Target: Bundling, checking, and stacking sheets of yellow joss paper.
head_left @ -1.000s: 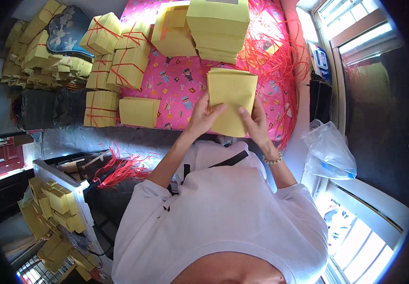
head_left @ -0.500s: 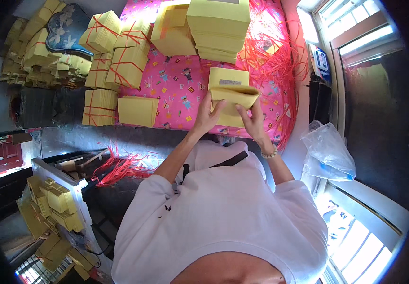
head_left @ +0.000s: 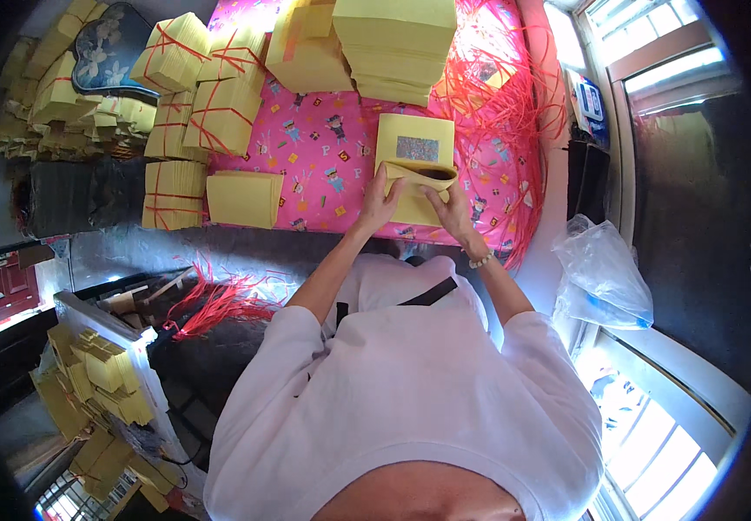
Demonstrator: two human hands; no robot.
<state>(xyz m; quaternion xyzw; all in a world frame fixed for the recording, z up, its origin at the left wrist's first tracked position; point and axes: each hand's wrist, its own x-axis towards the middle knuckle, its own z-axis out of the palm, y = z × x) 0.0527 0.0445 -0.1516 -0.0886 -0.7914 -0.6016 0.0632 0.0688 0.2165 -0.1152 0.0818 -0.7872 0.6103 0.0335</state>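
Note:
My left hand and my right hand hold a curled yellow paper between them, one at each side. The paper bows into a loop, and a dark opening shows at its top. Thumbs press its near face, while the other fingers are partly hidden behind it. Under and beyond it lies a flat yellow paper with a speckled silver patch. I cannot tell whether that paper is one sheet or a pile. A beaded bracelet circles my right wrist.
A pink patterned cloth covers the table. A tall yellow paper stack stands at the back, tied bundles and a low stack at left. Red strips tangle at right. A plastic bag hangs near the window.
Both hands have come slightly left with the curled paper, lowering it toward the flat one. Its opening now faces me more, and the silver patch beyond shows more fully.

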